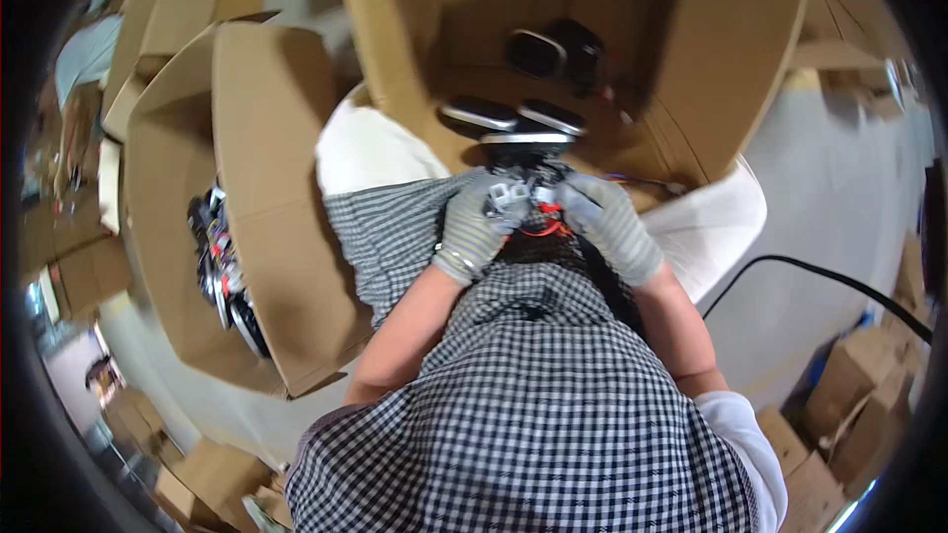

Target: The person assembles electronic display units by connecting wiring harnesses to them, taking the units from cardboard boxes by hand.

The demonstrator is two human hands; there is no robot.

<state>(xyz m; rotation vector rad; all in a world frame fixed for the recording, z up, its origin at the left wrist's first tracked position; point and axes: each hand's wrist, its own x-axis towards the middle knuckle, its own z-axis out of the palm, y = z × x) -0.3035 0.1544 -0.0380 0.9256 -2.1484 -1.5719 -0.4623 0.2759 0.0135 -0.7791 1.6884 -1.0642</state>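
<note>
over the black-and-white checked cloth apron (553, 385), the striped-gloved left hand (476, 227) curls closed on white plastic connectors (508, 197); the right hand (607, 222) is half-curled, its hold unclear. best grip these, sparing the thin red wire (541, 231). the black silver-rimmed device (528, 139) sits just ahead, at the brown cardboard box (736, 59).

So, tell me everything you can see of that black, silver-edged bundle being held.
The black bundle of silver-edged, rounded pieces looks like plastic with metallic trim. The pieces spread at the far end, toward the open brown cardboard box; small white blocky connectors and thin red-orange wires show at the near end. The left hand and right hand, both in grey-and-yellow striped gloves, hold that near end. Blur hides finer detail.
</note>
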